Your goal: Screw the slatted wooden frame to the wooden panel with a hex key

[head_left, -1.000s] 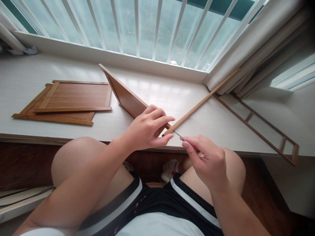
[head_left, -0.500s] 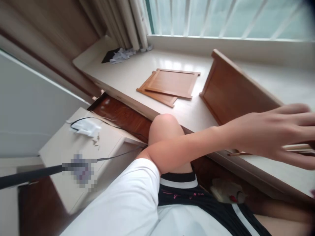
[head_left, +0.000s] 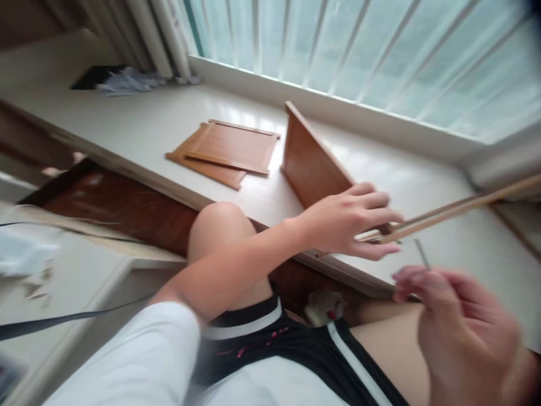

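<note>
My left hand (head_left: 359, 220) reaches across my knee, its fingers bent over the near end of a wooden frame and its thumb below. From there a long light wooden rail (head_left: 448, 219) of this frame runs to the right. Behind the hand an upright brown wooden panel (head_left: 310, 158) stands on the white ledge; whether it joins the rail is hidden by my fingers. My right hand (head_left: 469, 327), closed and slightly blurred, pinches a thin grey metal rod (head_left: 422, 254) that points up towards the rail's end.
Two flat wooden panels (head_left: 232, 146) overlap on the white ledge (head_left: 139, 124). Crumpled white paper (head_left: 131, 80) lies by the curtain. On the left, a white cabinet (head_left: 97, 265) holds small pieces of hardware (head_left: 38, 285) and a plastic bag (head_left: 21, 248). A dark strap (head_left: 71, 321) crosses there.
The view has swung to the right. My right hand with the thin metal rod has come into view. My left hand's fingers, stretched out before, are now bent over the wooden frame.
</note>
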`<state>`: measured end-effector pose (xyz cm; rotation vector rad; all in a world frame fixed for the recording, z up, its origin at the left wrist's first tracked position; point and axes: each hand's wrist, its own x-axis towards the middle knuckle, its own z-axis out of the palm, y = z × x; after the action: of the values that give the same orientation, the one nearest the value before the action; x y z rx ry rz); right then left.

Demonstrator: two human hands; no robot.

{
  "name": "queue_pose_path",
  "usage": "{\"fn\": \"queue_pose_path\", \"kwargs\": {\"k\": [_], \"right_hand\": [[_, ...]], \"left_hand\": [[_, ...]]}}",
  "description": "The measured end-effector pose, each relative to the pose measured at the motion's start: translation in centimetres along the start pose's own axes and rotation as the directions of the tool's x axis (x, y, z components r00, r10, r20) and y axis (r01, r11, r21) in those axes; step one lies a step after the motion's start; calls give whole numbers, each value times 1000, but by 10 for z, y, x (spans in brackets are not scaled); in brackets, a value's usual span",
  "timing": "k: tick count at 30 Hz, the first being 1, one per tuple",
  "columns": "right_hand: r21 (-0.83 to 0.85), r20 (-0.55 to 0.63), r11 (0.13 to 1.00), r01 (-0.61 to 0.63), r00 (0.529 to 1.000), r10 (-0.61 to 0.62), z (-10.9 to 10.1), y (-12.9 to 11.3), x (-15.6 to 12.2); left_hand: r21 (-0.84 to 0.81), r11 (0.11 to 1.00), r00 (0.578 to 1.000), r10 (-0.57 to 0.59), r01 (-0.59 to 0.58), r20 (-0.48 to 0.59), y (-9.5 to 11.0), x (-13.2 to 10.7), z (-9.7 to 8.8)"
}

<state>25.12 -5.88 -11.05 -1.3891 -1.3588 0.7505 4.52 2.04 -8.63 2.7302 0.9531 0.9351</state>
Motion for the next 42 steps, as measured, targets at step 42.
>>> {"fn": "queue_pose_path", "kwargs": {"k": [42], "right_hand": [[-45,281,867,497,839,-466,-20,0,15]], "left_hand": [[-183,982,987,16,-45,-157,-15,4,21]]}}
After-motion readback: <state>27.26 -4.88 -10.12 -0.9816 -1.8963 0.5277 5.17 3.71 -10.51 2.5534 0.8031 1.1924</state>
